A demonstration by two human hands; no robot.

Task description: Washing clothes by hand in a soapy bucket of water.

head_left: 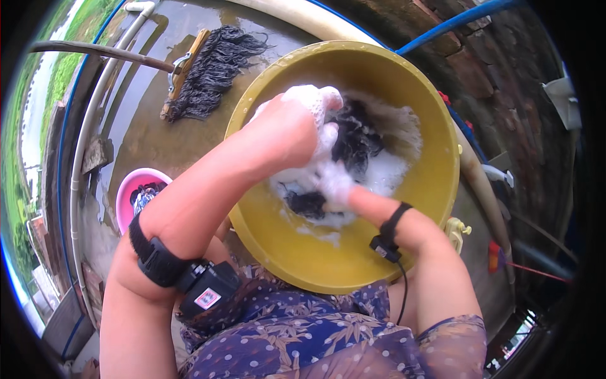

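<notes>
A large yellow plastic tub (407,118) stands before me, with white suds (386,173) and dark wet cloth (355,137) inside. Thick foam covers my left hand (315,111), raised over the tub's upper left part with its fingers curled; whether it grips cloth is hidden by foam. Lower in the tub, my right hand (334,182) is foamy and blurred by motion, at the dark cloth between the two darker patches. Whether it holds any of the cloth cannot be told. Black straps with small devices sit on both arms.
A mop with dark strands (218,71) lies on the wet concrete floor (142,137), upper left. A pink basin (125,194) with clothes stands left, near a stone block (97,154). Pale pipes (78,161) run along the edges. A brick wall (511,94) rises at the right.
</notes>
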